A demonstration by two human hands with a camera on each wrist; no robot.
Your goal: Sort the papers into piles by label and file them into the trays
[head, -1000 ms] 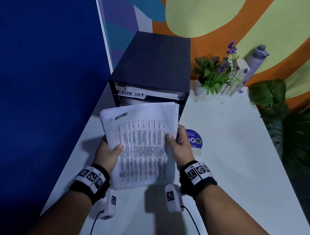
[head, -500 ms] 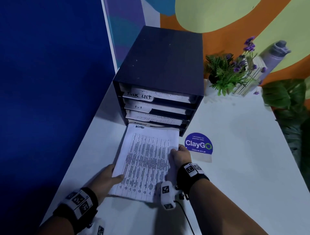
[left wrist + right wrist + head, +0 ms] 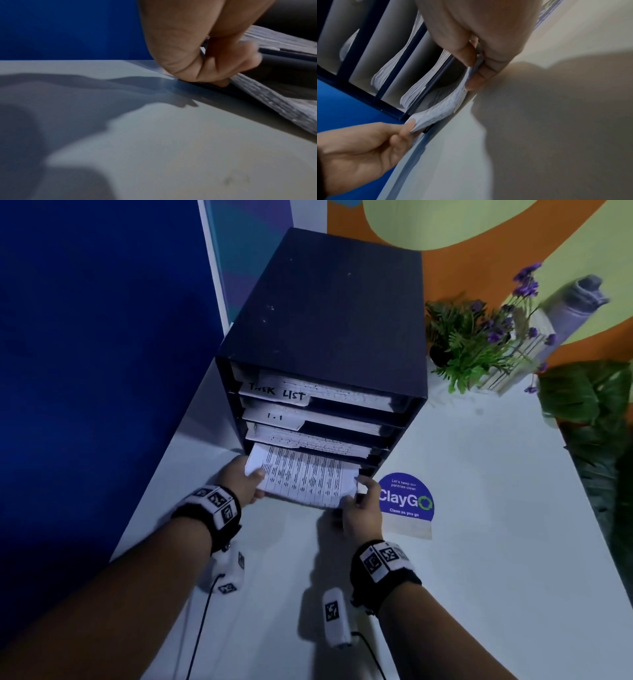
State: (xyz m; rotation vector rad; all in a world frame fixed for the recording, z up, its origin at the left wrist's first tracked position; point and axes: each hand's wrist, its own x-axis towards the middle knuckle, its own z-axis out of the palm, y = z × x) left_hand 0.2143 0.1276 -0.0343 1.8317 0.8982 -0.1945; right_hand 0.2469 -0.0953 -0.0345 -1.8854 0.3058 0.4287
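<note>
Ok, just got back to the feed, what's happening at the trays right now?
A person is feeding a stack of printed papers into the bottom slot of the dark tray unit on the white table. The left hand pinches the stack's near left corner and the right hand its near right corner. Part of the stack is inside and the rest sticks out. The three slots above already hold papers, the top one labelled TASK LIST.

A dark blue partition [image 3: 102, 371] is seen at the left of the frame, and a wall painted orange and pale green [image 3: 479, 227] at the upper right. The pale worktop [image 3: 479, 542] is dimly lit, with soft shadows cast across it.
</note>
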